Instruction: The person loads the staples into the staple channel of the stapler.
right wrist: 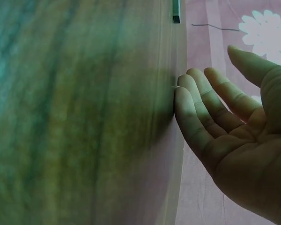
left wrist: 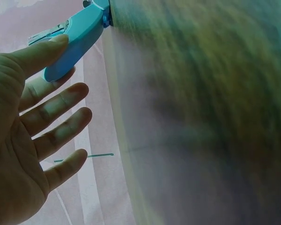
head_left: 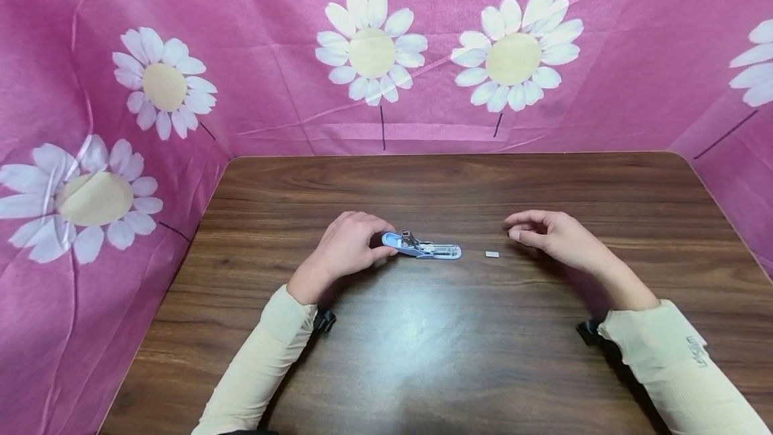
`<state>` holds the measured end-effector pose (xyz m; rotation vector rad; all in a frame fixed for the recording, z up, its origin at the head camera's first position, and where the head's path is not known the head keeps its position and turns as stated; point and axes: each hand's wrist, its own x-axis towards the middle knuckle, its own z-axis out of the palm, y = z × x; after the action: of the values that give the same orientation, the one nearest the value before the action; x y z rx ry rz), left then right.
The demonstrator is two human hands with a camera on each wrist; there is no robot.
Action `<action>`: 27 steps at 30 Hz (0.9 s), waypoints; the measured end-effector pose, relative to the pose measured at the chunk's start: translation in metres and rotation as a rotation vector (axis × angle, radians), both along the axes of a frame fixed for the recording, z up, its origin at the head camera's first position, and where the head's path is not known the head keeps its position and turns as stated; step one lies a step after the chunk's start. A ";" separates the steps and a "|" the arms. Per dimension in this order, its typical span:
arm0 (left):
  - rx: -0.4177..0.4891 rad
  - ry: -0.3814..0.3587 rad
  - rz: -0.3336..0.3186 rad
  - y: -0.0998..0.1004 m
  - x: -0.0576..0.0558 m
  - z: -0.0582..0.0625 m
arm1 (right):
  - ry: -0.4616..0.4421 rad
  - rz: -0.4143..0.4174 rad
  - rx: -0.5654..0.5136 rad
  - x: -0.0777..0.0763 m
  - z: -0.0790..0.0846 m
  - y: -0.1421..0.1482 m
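Stapler (head_left: 423,247), pale blue with bare metal parts, lies opened out just toward twelve o'clock from the middle of the brown wood-grain table (head_left: 483,368), its long metal track pointing to three o'clock. At its nine o'clock end is the left hand (head_left: 347,247), whose grip is closed to a pinch: the thumb lies along one side of the blue body, the index finger is against the other, and, in the left wrist view, the remaining three fingers spread apart and free. Whether the stapler's whole length rests on the table, I cannot tell. Near the tip of the track, at three o'clock, a small silvery staple strip (head_left: 492,254) lies flat on the table, touched by neither hand. At two o'clock from the strip, near but apart from it, hovers the right hand (head_left: 558,240), its grip loose and holding nothing, fingers gently bent and thumb standing away from them. Both forearms wear cream sleeves (head_left: 260,354), each with a black device (head_left: 324,321) at the cuff. Pink cloth (head_left: 260,52) printed with white daisies rises beyond the table from nine through twelve to three o'clock.
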<state>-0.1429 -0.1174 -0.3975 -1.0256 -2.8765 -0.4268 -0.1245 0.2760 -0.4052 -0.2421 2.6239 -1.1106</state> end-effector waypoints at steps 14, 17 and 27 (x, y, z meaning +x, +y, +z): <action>-0.012 0.000 -0.001 0.000 0.002 0.002 | 0.052 0.041 0.118 0.004 0.002 -0.013; -0.009 0.000 -0.003 0.000 0.002 0.003 | 0.067 0.051 0.130 0.003 0.000 -0.015; -0.003 0.016 -0.020 0.001 0.000 0.001 | 0.089 0.072 0.165 0.002 -0.001 -0.022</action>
<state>-0.1428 -0.1168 -0.3964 -1.0539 -2.8561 -0.4130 -0.1224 0.2541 -0.4060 -0.3547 2.7426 -0.8740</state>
